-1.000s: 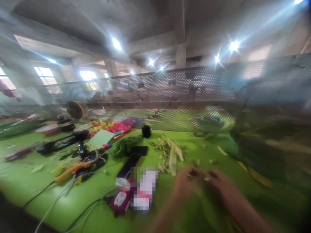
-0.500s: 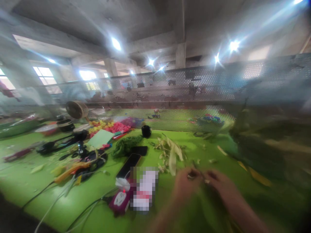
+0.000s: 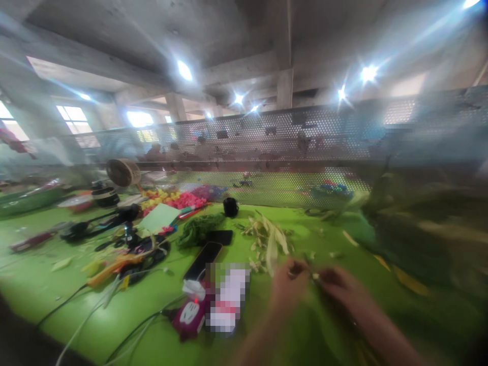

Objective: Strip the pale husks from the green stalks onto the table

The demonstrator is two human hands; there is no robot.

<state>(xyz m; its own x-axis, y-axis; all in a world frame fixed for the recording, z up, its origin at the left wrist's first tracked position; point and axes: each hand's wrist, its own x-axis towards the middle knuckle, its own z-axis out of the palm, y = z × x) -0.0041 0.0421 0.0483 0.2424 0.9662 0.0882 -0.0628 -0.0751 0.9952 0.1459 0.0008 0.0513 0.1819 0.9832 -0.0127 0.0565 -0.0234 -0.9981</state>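
Green table [image 3: 68, 305] is lying under both hands. The left hand [image 3: 287, 284] and right hand [image 3: 343, 290] are pinching together a small blurred piece [image 3: 314, 276] between them, near the pale leaves [image 3: 270, 239].

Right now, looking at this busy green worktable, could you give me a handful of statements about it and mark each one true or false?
1. The two hands, left hand and right hand, meet close together over the green table. True.
2. A small fan stands at the far left. True.
3. The black cup lies between the hands. False: it stands far back, near the mesh wall.
4. The phone lies to the right of the hands. False: it lies to their left.
5. Pale leaves lie piled beyond the hands. True.
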